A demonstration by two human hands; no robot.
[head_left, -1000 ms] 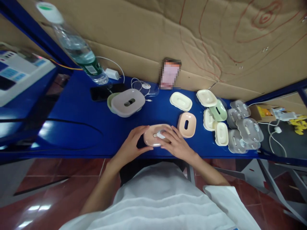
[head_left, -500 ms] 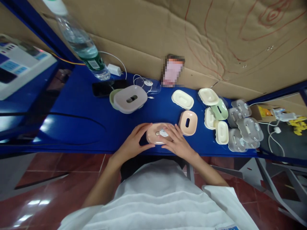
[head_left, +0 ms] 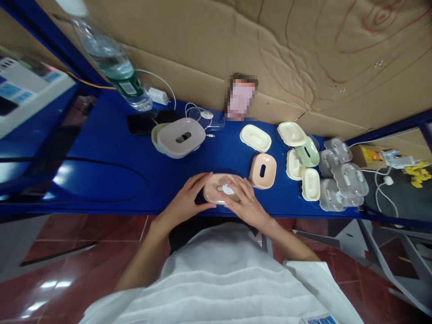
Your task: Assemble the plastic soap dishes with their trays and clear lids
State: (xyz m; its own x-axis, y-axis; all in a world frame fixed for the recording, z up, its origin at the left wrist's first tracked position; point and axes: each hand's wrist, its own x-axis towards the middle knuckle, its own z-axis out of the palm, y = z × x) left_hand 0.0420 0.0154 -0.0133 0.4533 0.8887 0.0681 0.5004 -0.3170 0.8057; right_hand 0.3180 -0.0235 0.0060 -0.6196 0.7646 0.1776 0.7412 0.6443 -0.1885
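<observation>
– where's the case [head_left: 212,191], and what is each grip doing?

– it's near the front edge of the counter [head_left: 222,157], peach with a round white sticker on top. my left hand [head_left: 185,200] is gripping its left end, thumb near, fingers far. my right hand [head_left: 248,202] is gripping the other end, fingers spread over the top.

– and just past it?

– the peach box [head_left: 269,172], slot facing up, just beside my right fingers. off to the right i've got cream trays [head_left: 311,185], a green box [head_left: 313,158] and a cluster of clear cases [head_left: 351,180].

– further back?

– a purple tub [head_left: 168,138] overlapping a green tub [head_left: 155,136] on the left, and a lone cream lid [head_left: 255,138] near the middle. behind those, a black phone [head_left: 137,124] lying flat, a clear lid [head_left: 216,119], a charger [head_left: 158,96] and the bottle [head_left: 124,74]. a pixelated screen [head_left: 240,98] is up against the cardboard [head_left: 199,45].
</observation>
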